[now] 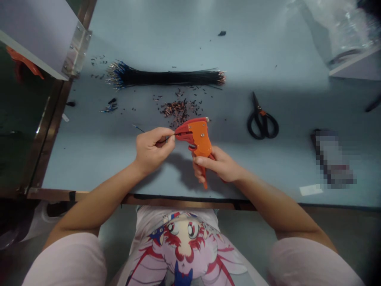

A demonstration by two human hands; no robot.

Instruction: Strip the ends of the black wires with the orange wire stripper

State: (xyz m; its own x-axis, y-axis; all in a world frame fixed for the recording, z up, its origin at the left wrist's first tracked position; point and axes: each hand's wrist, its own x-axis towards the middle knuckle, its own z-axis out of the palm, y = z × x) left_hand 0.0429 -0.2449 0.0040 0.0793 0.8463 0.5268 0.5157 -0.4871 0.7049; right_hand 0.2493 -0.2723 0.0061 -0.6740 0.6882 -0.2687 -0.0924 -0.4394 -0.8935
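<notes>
My right hand (217,165) is shut around the grip of an orange self-adjusting wire stripper (199,137), which it holds upright above the pale blue table. My left hand (153,147) pinches a thin dark wire (138,128) and feeds one end into the stripper's red jaws. The wire's other end, with a blue tip, sticks out to the left of my fingers. Just beyond the stripper lies a heap of cut insulation bits and short wire pieces (178,112). Farther back, a long bundle of black wires with blue-and-metal ends (166,78) lies across the table.
Black-handled scissors (262,121) lie to the right, beyond them a pixelated, obscured object (331,159). A white panel on a metal bracket (44,35) juts in at upper left, and clear plastic sheeting (339,28) lies at upper right. Small scraps dot the table (89,159).
</notes>
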